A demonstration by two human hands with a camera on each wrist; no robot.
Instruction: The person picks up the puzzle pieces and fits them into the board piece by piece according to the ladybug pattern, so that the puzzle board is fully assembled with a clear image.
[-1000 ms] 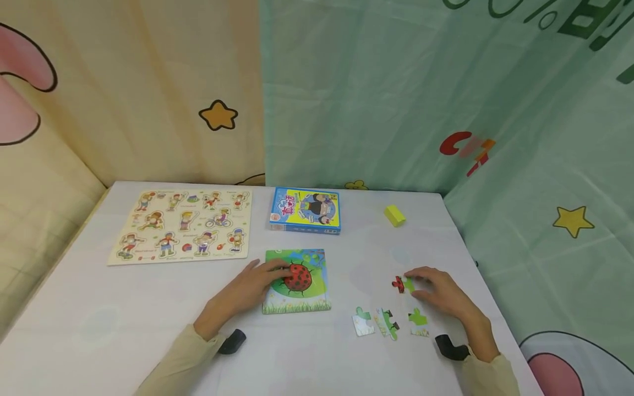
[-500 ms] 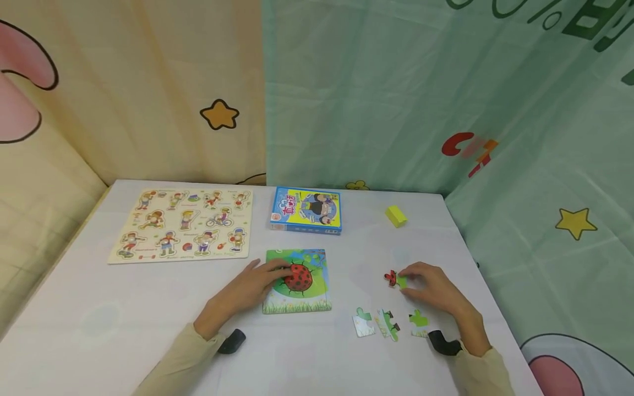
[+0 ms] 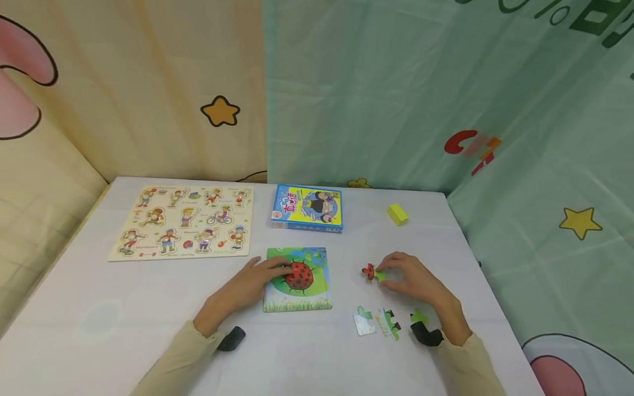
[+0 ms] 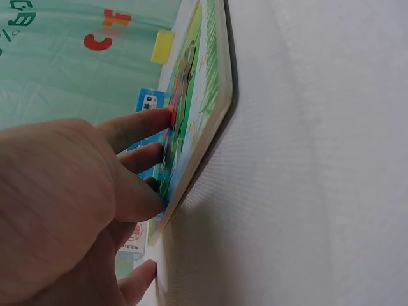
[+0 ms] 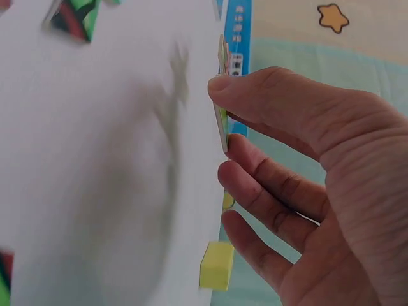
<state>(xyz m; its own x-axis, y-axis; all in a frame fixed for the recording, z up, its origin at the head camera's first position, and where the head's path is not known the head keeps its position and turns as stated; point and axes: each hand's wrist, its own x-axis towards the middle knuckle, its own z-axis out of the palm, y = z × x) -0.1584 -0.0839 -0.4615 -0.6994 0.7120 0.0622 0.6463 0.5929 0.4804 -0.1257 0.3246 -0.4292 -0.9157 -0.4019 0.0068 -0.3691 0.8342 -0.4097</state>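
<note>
A square ladybug jigsaw puzzle [image 3: 297,302] lies mid-table, and my left hand [image 3: 245,289] rests its extended fingers on the puzzle's left part. In the left wrist view the fingertips touch the picture of the puzzle [image 4: 213,95] near its edge. To the right, my right hand [image 3: 418,280] pinches a red and green puzzle piece [image 3: 369,271]. The right wrist view has this piece [image 5: 223,131] edge-on between thumb and fingers, raised off the table, its shadow falling on the white cloth. Below it lie loose pieces: one pale [image 3: 365,325], one green with dark marks [image 3: 387,324].
Another green piece [image 3: 419,316] lies partly hidden behind the black device [image 3: 426,334] at the right wrist. Farther back are a wooden board of sports figures [image 3: 183,223], a blue and yellow box [image 3: 307,209] and a yellow block [image 3: 398,214]. Curtains stand behind the table.
My right hand has carried the red and green piece leftward and slightly away from me, toward the ladybug puzzle. My left hand has stayed on the puzzle.
</note>
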